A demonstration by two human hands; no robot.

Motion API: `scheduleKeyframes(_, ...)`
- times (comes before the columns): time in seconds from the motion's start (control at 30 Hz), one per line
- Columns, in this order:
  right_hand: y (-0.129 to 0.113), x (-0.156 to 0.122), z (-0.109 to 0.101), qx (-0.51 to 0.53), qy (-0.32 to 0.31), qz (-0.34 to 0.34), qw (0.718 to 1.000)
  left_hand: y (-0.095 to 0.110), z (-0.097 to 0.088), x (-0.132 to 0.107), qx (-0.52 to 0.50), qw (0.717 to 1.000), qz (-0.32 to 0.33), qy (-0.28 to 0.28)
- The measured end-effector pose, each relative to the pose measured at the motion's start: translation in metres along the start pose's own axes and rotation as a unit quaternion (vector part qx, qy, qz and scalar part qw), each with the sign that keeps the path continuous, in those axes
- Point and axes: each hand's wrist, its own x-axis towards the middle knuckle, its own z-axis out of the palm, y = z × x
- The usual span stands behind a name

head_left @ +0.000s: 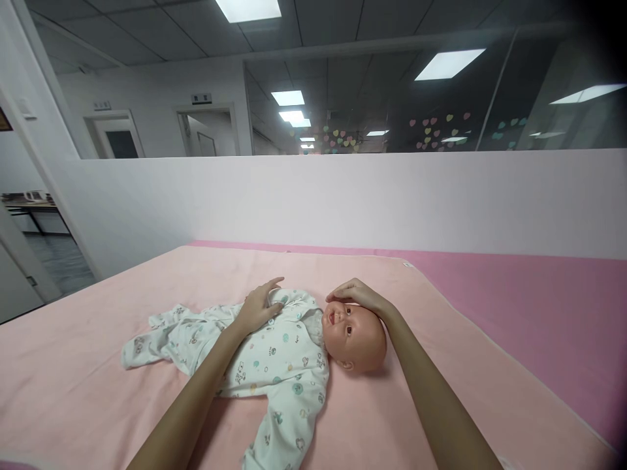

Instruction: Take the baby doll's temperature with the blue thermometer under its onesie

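Note:
A baby doll lies on its back on a light pink blanket (73,378), head (357,339) to the right, feet to the left. It wears a white printed romper (274,365). My left hand (259,305) rests flat on the doll's chest and far shoulder, fingers spread. My right hand (360,295) lies cupped over the top of the doll's head, fingers curved along the far side of it. Neither hand holds anything.
The blanket covers a darker pink mattress (539,307) that runs on to the right. A white partition wall (343,202) stands right behind the bed, with glass above it. A doorway opens at the far left (44,254).

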Motion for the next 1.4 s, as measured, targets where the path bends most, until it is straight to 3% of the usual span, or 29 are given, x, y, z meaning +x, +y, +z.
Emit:
scheduleKeyframes(0.13, 0.002, 0.002, -0.001, -0.012, -0.006, -0.012, 1.0, -0.006, -0.003, 0.005, -0.166, 0.984, -0.067, 0.027)
scheduleKeyframes(0.27, 0.005, 0.004, -0.003, -0.013, -0.012, -0.024, 1.0, 0.017, -0.007, 0.009, -0.121, 0.986, -0.033, 0.112)
scheduleKeyframes(0.3, 0.006, 0.005, -0.003, -0.011, -0.013, -0.023, 1.0, 0.027, -0.007, 0.01, -0.078, 0.992, -0.008, 0.1)
scheduleKeyframes(0.37, 0.008, 0.007, -0.003, -0.008, -0.011, -0.019, 1.0, 0.047, -0.005, 0.012, 0.029, 0.998, 0.053, 0.004)
scheduleKeyframes(0.43, 0.009, 0.008, -0.004, -0.017, -0.008, -0.021, 1.0, 0.063, -0.001, 0.016, 0.117, 0.985, 0.091, -0.091)
scheduleKeyframes(0.5, 0.008, 0.008, -0.004, -0.04, -0.006, -0.025, 0.999, 0.072, 0.004, 0.02, 0.147, 0.976, 0.095, -0.132)
scheduleKeyframes(0.63, -0.002, 0.003, -0.004, -0.086, -0.005, -0.025, 0.996, 0.07, 0.005, 0.026, 0.117, 0.978, 0.072, -0.155)
scheduleKeyframes(0.83, -0.033, -0.005, 0.012, -0.187, 0.025, -0.023, 0.982, 0.055, -0.012, 0.025, -0.002, 0.962, 0.037, -0.271)
scheduleKeyframes(0.93, -0.045, -0.006, 0.031, -0.305, 0.036, -0.023, 0.951, 0.049, -0.015, 0.029, -0.048, 0.972, 0.026, -0.228)
scheduleKeyframes(1.07, -0.045, 0.002, 0.066, -0.441, -0.018, -0.056, 0.896, 0.045, -0.019, 0.035, -0.162, 0.976, -0.003, -0.147)
scheduleKeyframes(1.2, -0.03, 0.02, 0.095, -0.582, 0.076, -0.059, 0.807, 0.045, -0.022, 0.035, -0.237, 0.959, -0.032, -0.149)
scheduleKeyframes(1.3, -0.023, 0.03, 0.101, -0.641, 0.083, -0.036, 0.763, 0.048, -0.023, 0.034, -0.242, 0.957, -0.036, -0.158)
scheduleKeyframes(1.4, -0.037, 0.026, 0.09, -0.646, 0.076, -0.063, 0.757, 0.048, -0.024, 0.034, -0.234, 0.958, -0.034, -0.163)
